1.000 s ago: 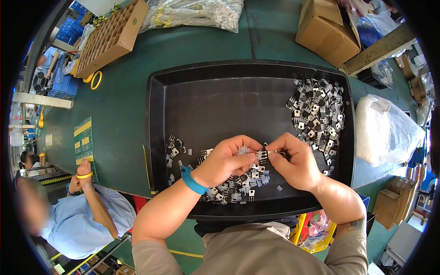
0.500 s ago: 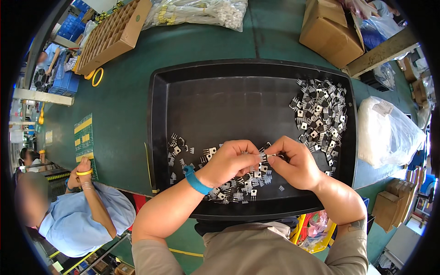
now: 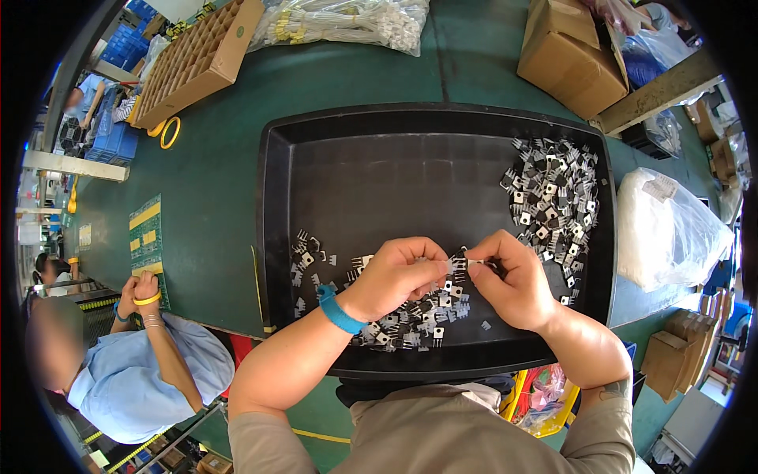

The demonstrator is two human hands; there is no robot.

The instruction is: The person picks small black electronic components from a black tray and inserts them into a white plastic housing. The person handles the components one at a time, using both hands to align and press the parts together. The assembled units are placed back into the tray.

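Above a large black tray (image 3: 426, 118), my two hands meet with thumbs and forefingers pinched. In my left hand (image 3: 395, 275), wearing a blue wristband, is a small pale comb-shaped piece (image 3: 453, 267). My right hand (image 3: 513, 278) grips a tiny part right against it, apparently a transistor; the fingers cover most of it. Beneath the hands lies a loose pile of black three-legged transistors (image 3: 438, 332) mixed with grey comb-shaped pieces (image 3: 485, 325). A larger heap of transistors with comb pieces on their legs (image 3: 553, 197) fills the tray's right side.
A stuffed clear plastic bag (image 3: 667, 229) sits right of the tray. Behind are a cardboard box (image 3: 568, 59), bagged cables (image 3: 339, 28) and a divided carton (image 3: 197, 63). At left, a co-worker in a blue shirt (image 3: 150, 371) handles a green circuit board (image 3: 146, 237).
My right fingers have risen slightly and drawn a little right, showing more of the small parts between the hands. The co-worker's hands have shifted together at the board's near edge.
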